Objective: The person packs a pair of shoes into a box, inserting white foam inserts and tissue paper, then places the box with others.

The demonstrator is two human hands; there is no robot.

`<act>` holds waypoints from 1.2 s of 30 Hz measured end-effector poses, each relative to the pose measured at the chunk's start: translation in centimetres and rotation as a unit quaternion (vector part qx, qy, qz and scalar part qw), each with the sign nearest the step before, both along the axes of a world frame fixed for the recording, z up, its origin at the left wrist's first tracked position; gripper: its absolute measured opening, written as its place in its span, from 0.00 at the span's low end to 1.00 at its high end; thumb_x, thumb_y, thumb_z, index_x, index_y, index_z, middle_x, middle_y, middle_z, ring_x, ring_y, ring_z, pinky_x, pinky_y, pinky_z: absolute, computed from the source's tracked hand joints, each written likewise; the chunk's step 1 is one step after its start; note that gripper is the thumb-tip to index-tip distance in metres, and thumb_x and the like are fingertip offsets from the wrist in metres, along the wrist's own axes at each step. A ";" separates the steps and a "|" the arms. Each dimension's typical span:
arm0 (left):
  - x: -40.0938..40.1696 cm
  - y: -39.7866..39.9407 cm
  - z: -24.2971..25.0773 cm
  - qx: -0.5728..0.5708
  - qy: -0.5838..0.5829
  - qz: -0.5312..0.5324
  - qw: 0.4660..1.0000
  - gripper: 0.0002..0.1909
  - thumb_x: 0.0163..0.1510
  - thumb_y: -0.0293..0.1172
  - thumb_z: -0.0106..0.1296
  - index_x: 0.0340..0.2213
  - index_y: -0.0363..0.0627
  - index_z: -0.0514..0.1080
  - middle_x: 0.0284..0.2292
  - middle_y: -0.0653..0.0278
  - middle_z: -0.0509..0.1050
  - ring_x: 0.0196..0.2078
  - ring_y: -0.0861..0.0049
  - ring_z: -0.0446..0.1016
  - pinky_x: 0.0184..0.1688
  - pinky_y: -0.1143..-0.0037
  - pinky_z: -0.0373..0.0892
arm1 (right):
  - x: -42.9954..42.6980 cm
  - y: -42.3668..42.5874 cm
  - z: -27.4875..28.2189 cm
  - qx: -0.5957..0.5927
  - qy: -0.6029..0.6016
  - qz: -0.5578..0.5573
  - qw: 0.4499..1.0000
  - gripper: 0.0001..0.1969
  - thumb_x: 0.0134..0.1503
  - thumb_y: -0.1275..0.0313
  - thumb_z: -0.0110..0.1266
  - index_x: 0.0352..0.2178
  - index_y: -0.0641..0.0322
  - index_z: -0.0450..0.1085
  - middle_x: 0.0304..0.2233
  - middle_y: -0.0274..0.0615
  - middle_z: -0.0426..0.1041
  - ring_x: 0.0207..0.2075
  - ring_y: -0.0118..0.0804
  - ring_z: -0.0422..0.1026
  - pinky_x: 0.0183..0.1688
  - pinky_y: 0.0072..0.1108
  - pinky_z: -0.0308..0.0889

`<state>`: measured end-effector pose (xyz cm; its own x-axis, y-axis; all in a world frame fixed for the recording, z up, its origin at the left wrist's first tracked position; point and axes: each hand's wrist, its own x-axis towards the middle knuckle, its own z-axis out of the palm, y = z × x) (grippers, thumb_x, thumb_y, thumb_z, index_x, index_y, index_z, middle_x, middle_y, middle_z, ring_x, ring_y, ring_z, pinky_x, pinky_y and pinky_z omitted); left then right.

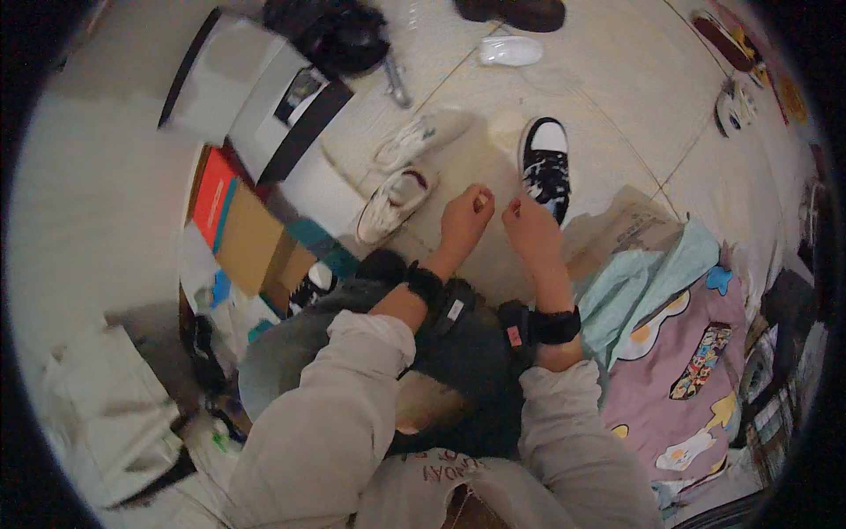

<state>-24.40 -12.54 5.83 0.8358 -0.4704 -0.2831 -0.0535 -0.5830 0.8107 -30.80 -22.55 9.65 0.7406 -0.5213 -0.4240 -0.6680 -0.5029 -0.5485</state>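
Observation:
My left hand (466, 215) is raised over the tiled floor with its fingers curled in; whether anything thin is between them cannot be told. Close on its right, my right hand (529, 221) is curled too, its fingertips pointing towards the left one; the two do not touch. Just beyond my right hand stands a black-and-white sneaker (547, 159), toe pointing away from me. To the left of my left hand lie a white shoe (394, 205) and, behind it, another pale shoe (420, 140). Black straps go round both wrists.
An opened grey-and-black box (254, 86) lies at the upper left, above an open cardboard shoebox (248, 235) with a sneaker (312, 287) in it. A white shoe-shaped object (511, 51) is at the top. A brown paper sheet (621, 228) and pinkish printed fabric (681, 390) lie right.

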 end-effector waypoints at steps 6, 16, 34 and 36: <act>-2.3 3.5 5.5 -0.045 -0.118 0.056 0.990 0.06 0.42 0.29 0.47 0.25 0.43 0.65 0.12 0.64 0.62 0.14 0.78 0.60 0.17 0.79 0.56 | -1.1 4.4 5.6 0.024 -0.081 0.021 0.996 0.11 0.44 0.63 0.41 0.23 0.59 0.64 0.22 0.50 0.68 0.28 0.49 0.67 0.29 0.33 0.61; -5.4 11.3 19.6 -0.144 -0.219 0.199 0.944 0.06 0.39 0.29 0.47 0.24 0.45 0.65 0.13 0.61 0.66 0.17 0.71 0.66 0.20 0.74 0.60 | 0.3 11.6 10.4 -0.062 -0.152 0.103 0.981 0.14 0.42 0.62 0.41 0.26 0.58 0.65 0.28 0.49 0.68 0.33 0.48 0.67 0.33 0.32 0.61; -3.5 22.5 22.0 -0.175 -0.148 0.229 0.946 0.09 0.40 0.33 0.45 0.25 0.41 0.65 0.18 0.58 0.69 0.19 0.70 0.69 0.21 0.74 0.64 | 1.4 19.2 13.2 -0.159 -0.128 0.241 0.949 0.15 0.43 0.62 0.40 0.27 0.60 0.66 0.29 0.52 0.67 0.33 0.50 0.66 0.34 0.33 0.61; -2.1 24.4 23.0 -0.203 -0.039 0.161 0.965 0.11 0.42 0.34 0.42 0.24 0.39 0.65 0.16 0.61 0.67 0.13 0.79 0.66 0.15 0.79 0.62 | 1.7 19.0 12.3 -0.185 -0.157 0.226 0.943 0.13 0.41 0.65 0.42 0.25 0.65 0.65 0.20 0.46 0.69 0.24 0.41 0.69 0.28 0.27 0.62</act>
<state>-26.55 11.85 28.83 0.9684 -0.2420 -0.0608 0.0079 -0.2138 0.9769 -29.10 -3.58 21.95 0.9817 -0.1905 0.0028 -0.1722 -0.8937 -0.4143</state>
